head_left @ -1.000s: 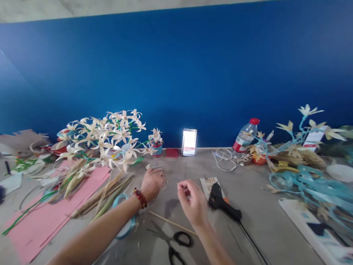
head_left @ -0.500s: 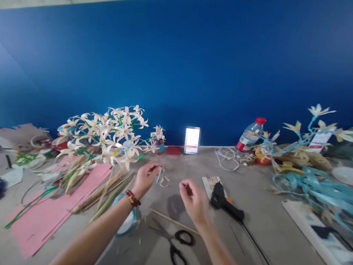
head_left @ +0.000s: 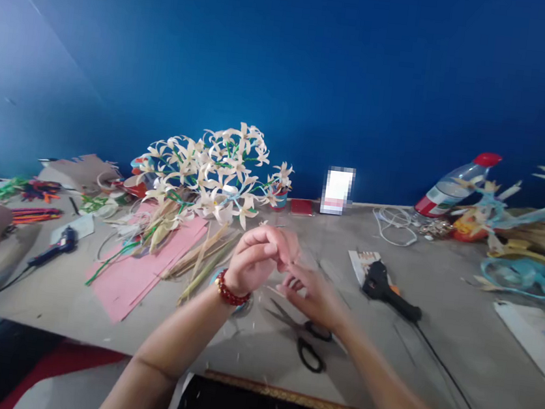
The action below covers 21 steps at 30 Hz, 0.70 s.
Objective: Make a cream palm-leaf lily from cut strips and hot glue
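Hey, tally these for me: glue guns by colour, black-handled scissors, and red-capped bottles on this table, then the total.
Black glue gun: 1
Blue glue gun: 1
Black-handled scissors: 1 pair
Red-capped bottle: 1
Total: 4

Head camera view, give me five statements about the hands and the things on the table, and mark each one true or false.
1. The left hand and the right hand are far apart. False: they are close together, over the table.
2. A red beaded bracelet is worn on the left wrist. True.
3. The right hand grips the black hot glue gun. False: the black hot glue gun lies on the table, to the right of that hand.
4. Black-handled scissors lie on the table. True.
5. The clear plastic bottle has a blue cap. False: its cap is red.
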Motion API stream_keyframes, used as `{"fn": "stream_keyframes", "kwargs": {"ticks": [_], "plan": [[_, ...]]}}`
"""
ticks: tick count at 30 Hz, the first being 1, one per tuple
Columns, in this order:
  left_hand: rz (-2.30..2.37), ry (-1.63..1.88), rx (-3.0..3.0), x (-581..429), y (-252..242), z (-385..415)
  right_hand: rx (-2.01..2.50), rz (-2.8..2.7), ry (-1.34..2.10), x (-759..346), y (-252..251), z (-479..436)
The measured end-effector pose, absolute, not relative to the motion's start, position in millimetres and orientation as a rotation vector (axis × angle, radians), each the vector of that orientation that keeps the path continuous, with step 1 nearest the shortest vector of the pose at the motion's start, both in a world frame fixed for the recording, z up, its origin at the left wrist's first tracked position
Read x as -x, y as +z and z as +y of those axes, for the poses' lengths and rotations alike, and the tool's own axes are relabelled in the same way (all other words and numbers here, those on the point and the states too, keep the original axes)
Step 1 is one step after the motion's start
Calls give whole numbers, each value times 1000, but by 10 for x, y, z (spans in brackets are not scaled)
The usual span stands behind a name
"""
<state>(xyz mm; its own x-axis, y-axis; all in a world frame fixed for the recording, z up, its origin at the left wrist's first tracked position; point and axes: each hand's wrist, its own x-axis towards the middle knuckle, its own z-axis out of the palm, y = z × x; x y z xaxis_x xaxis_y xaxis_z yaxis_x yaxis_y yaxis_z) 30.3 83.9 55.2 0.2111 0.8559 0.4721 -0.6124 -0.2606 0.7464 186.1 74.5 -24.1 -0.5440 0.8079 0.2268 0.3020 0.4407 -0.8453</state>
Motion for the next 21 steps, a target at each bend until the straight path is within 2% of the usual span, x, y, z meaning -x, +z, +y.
{"fn": "stream_keyframes", "kwargs": {"ticks": [3, 6, 12, 17, 21], "plan": [[108, 1356, -1173, -407, 673, 798, 829, -2114, 1262, -1641, -106, 588], [11, 1261, -1203, -525, 739, 797, 768, -2164, 1329, -1446, -47, 481], [-84, 1273, -1312, -536, 909, 869, 641, -1926, 1773, -1372, -222, 517], [-355, 1425, -1492, -360, 1229, 879, 842, -1959, 1465, -1458, -309, 541], [-128, 1507, -1673, -253, 1381, 937, 674, -2085, 1443, -1327, -189, 482]]}}
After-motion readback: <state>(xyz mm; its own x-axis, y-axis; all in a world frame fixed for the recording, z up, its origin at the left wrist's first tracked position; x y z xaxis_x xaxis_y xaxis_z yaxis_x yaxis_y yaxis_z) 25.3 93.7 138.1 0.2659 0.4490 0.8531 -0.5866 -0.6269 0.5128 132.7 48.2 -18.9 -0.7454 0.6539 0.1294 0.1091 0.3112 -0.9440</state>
